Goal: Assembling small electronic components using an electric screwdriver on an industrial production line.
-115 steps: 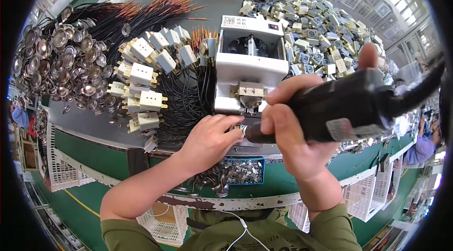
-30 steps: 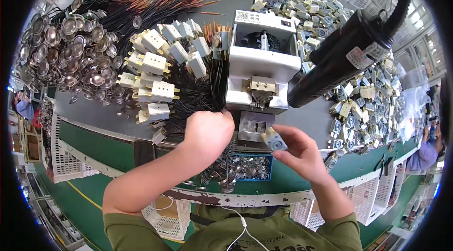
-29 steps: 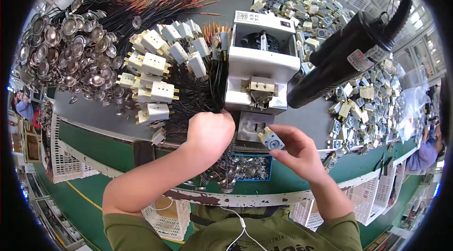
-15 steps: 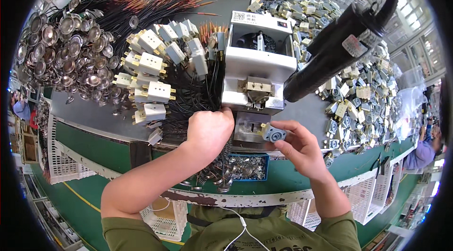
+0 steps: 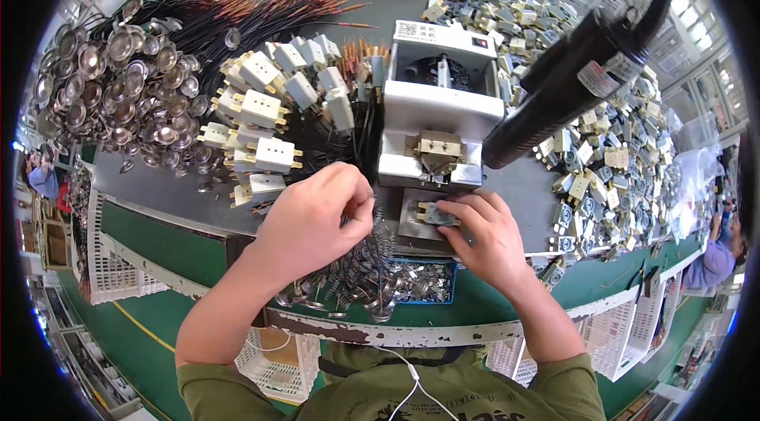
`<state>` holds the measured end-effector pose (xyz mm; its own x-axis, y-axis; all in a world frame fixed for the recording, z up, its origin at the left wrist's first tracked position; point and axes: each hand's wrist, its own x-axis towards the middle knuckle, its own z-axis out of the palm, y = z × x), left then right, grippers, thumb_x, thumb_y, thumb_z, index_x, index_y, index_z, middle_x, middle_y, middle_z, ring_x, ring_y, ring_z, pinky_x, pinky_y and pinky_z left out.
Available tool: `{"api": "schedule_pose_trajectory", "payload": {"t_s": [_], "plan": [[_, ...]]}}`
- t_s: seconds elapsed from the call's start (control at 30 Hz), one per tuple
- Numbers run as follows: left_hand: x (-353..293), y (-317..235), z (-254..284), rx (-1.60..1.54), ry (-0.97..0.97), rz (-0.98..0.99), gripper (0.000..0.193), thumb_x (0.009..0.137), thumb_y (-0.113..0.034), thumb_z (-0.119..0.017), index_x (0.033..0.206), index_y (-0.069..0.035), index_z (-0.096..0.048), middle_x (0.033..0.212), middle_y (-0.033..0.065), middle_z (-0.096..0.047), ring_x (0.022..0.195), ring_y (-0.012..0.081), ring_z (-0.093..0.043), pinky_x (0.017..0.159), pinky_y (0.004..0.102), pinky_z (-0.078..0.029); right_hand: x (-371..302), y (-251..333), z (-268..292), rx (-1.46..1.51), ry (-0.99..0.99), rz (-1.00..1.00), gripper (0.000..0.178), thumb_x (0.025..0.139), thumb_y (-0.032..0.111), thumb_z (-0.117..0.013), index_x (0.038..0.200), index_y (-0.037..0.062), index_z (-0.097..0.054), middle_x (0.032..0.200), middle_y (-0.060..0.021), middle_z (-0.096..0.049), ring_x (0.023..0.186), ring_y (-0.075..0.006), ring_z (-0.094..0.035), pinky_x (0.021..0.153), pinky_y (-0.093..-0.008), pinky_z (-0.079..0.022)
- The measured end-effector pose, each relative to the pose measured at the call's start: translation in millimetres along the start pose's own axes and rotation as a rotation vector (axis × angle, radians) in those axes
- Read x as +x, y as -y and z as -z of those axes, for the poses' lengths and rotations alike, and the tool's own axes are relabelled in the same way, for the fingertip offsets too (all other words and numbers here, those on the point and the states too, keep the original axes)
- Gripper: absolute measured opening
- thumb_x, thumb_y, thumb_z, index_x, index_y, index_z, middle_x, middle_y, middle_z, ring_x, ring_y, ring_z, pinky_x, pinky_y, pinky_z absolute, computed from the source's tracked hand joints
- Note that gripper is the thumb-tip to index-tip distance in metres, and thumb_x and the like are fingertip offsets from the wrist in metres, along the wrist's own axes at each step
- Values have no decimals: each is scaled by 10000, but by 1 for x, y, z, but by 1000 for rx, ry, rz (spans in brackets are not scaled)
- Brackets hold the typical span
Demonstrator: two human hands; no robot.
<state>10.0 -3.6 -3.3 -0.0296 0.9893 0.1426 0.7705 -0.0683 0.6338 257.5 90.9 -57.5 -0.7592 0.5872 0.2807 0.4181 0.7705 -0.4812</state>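
Note:
My right hand (image 5: 487, 233) holds a small grey plastic switch body with brass terminals (image 5: 437, 214) between thumb and fingers, down on a flat metal plate (image 5: 412, 233) in front of the silver bench machine (image 5: 442, 111). Its fingers cover part of that body. Off to the left, above a tangle of thin coiled black wires (image 5: 378, 243), my left hand (image 5: 317, 215) is closed with thumb and forefinger curled together. Whatever may be in its pinch is too small to make out. Another pale block with brass parts (image 5: 439, 146) sits in the machine's front.
Heaps of metal discs on black wires (image 5: 119, 89) and pale switch blocks (image 5: 261, 108) lie left. Loose grey and cream parts (image 5: 594, 160) cover the right. A black cylindrical tool (image 5: 562, 89) leans beside the machine. A blue tray (image 5: 423, 282) of metal bits sits below the table edge.
My right hand has brought the grey switch body leftward and down onto the metal plate. My left hand has drawn back from the machine's lower corner, toward the left and nearer me.

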Motion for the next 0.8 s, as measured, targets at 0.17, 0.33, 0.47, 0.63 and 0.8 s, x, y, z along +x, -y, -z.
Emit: {"api": "schedule_pose_trajectory", "payload": {"t_s": [0.17,0.33,0.47,0.63,0.8], "plan": [[-4,6,8,-121,-5,12,172,901,-5,-661,1071,-33,-664,971,76,-624,790,164,-638,676,295,-520,-7,1,-12,-54,-53,18,357,791,100,-785,1138,85,-702,1169,-77,-713,1063,-285,-638,935,-409,-492],[-4,11,6,-124,-41,-101,141,925,-40,-667,1065,-32,-664,1008,82,-636,815,208,-640,710,314,-511,-13,-5,-14,-77,-75,54,352,797,86,-781,1140,89,-701,1230,-70,-707,1089,-300,-632,944,-417,-489],[-6,14,7,-132,-44,-71,139,928,-52,-670,1066,-35,-664,952,93,-651,820,227,-645,716,327,-512,-12,-5,-23,-109,-86,47,350,794,80,-783,1134,99,-703,1240,-58,-708,1097,-314,-624,946,-421,-489],[-8,13,7,-122,-44,-73,147,931,-53,-667,1076,-32,-667,961,95,-656,803,230,-649,706,330,-517,-8,8,-12,-155,-63,73,335,791,75,-781,1118,106,-718,1203,-53,-718,1075,-304,-624,926,-414,-499],[-5,10,9,-151,-15,-67,163,923,-61,-682,1082,-29,-689,966,98,-672,811,218,-658,707,318,-522,0,66,-16,143,99,488,312,739,109,-681,1047,84,-731,1139,-73,-702,991,-209,-658,806,-339,-521]]}}
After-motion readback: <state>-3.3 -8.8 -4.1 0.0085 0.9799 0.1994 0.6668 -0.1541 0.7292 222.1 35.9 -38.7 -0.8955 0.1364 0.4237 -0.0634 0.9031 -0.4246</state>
